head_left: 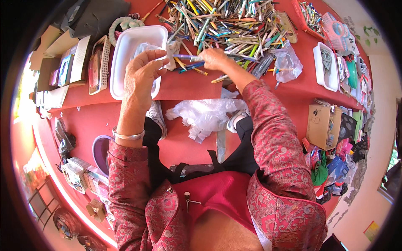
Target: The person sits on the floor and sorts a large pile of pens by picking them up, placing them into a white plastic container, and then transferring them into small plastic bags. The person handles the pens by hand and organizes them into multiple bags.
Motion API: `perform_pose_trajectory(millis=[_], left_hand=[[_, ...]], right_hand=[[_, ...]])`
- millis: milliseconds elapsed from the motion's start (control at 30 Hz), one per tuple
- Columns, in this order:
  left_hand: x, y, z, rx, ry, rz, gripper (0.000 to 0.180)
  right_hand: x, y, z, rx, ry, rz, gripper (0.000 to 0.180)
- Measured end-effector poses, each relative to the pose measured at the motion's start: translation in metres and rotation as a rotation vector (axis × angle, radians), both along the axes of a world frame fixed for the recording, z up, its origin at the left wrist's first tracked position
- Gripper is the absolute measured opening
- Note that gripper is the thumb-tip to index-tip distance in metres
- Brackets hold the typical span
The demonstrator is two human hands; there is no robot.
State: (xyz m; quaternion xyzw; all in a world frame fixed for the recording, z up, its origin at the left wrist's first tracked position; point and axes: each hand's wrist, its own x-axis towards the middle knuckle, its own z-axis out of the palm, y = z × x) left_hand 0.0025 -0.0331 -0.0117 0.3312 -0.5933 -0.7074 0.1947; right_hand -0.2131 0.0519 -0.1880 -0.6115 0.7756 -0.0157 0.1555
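Note:
My right hand (217,59) is closed on a slim purple-blue pen (183,56) at the front of a large pile of pens (226,25). The pen points left, toward my left hand (144,71). That hand is raised before the white plastic tub (118,58), its fingers bent and a gap showing between thumb and forefinger. Its fingertips come close to the pen's end but seem apart from it. Clear plastic lies inside the tub, partly hidden by my left hand. Crumpled clear plastic (171,56) sits between tub and pile.
A red table (180,88) spans the view. To the left stand a cream basket (98,65) and an open cardboard box (79,58). On the right are a white tray (326,69), a plastic bag (288,60) and a brown box (320,123). White plastic sheeting (205,115) lies below.

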Motion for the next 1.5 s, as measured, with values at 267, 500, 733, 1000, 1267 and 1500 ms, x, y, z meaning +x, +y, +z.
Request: perform_pose_trajectory(millis=[267,500,733,1000,1267,1500], left_hand=[[0.002,-0.002,-0.004,0.009,0.016,-0.003,0.023],[0.002,-0.003,-0.001,0.013,0.031,0.008,0.021],[0.002,0.001,0.001,-0.004,0.030,-0.006,0.022],[0.007,0.000,0.002,-0.020,0.019,0.002,0.023],[0.007,-0.002,0.000,0.004,0.049,0.011,0.024],[0.006,-0.002,0.001,-0.011,0.043,-0.008,0.026]], right_hand=[[-0.013,0.016,0.059,0.058,0.086,-0.136,0.016],[-0.033,0.017,0.075,-0.030,-0.037,-0.275,0.018],[0.008,0.028,0.006,-0.270,-0.294,0.219,0.031],[0.062,0.061,-0.058,0.014,0.282,0.457,0.011],[0.052,0.038,-0.001,-0.162,-0.096,0.367,0.011],[-0.017,0.074,0.077,-0.055,-0.024,-0.151,0.021]])
